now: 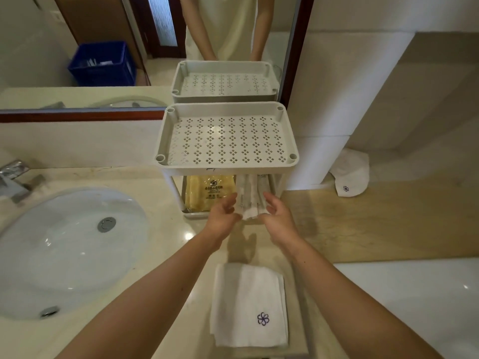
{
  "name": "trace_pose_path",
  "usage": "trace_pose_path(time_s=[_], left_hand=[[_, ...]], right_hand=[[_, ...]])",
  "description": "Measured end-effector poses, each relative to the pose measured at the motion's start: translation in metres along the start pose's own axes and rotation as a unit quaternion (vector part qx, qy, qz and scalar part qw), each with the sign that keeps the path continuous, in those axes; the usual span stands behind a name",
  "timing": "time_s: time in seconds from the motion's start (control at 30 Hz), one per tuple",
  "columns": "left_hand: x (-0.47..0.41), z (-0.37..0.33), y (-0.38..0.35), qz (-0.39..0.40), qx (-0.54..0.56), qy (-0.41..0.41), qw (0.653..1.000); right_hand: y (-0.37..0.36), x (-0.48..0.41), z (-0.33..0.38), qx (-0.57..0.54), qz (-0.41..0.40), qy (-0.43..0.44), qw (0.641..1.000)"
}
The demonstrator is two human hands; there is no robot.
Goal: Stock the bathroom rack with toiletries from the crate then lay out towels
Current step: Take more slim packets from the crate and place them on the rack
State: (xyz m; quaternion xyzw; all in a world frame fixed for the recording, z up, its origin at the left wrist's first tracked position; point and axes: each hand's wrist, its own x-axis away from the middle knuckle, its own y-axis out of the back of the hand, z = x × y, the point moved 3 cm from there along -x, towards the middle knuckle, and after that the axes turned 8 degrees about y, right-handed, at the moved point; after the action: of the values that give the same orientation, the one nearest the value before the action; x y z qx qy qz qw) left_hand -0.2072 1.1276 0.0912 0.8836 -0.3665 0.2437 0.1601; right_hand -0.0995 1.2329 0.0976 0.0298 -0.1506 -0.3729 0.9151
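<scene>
A pale marble counter runs under a wall mirror, with an oval sink and a chrome tap on the left. A white two-level plastic rack stands at the back of the counter against the mirror. Its perforated top shelf holds nothing.

On the lower shelf a flat yellow packet lies on the left. Beside it on the right is a bundle of long white packets. The bundle's long axis runs front to back, and its near ends point toward the person, sticking out a little past the shelf's front edge.

The left hand lies against the bundle's left side with the fingers nearly straight and the thumb at the near end. The right hand flanks the right side with relaxed, slightly bent fingers. Whether it touches the packets is not clear.

A folded white towel lies near the counter's front edge, between the forearms. Its long side runs front to back, and a purple flower logo sits at the near right. A second white towel rests well to the right against the wall. A blue crate shows in the mirror.
</scene>
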Motion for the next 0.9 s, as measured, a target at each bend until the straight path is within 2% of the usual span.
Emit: trace_pose_path(time_s=[0.27,0.5,0.9], left_hand=[[0.074,0.02,0.023,0.0,0.009,-0.024,1.0],[0.117,0.045,0.058,-0.091,0.031,-0.025,0.995],[0.2,0.116,0.141,-0.266,0.128,0.009,0.955]], right_hand=[[0.008,0.05,0.005,0.105,0.07,0.03,0.991],[-0.033,0.068,0.004,0.219,0.145,0.082,0.961],[-0.156,0.109,0.015,0.229,0.324,0.146,0.906]])
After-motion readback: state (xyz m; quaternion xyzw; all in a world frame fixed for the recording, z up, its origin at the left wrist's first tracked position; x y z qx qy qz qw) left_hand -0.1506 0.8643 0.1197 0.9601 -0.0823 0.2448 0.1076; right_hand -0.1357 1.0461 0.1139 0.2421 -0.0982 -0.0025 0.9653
